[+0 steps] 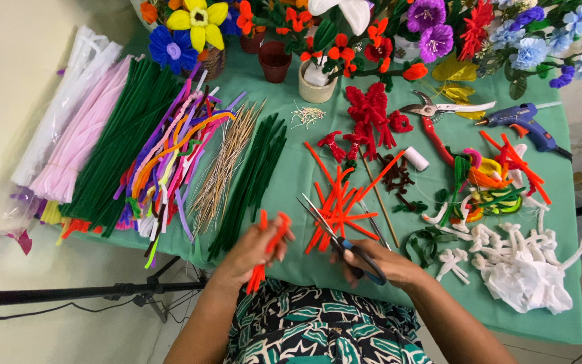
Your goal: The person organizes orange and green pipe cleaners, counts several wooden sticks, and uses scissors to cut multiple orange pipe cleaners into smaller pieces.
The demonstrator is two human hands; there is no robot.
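My left hand grips a small bundle of orange pipe cleaners that stick out above and below my fist, at the near edge of the green-covered table. My right hand holds a pair of blue-handled scissors, blades pointing up and left toward the bundle. The blade tips lie just right of the bundle, apart from it. A loose pile of cut orange pipe cleaners lies on the cloth just beyond both hands.
Long pipe cleaners in white, pink, green and mixed colours and wooden skewers fill the left. Finished pipe-cleaner flowers in pots line the far edge. Red-handled pruners, a blue glue gun, white twisted pieces lie right.
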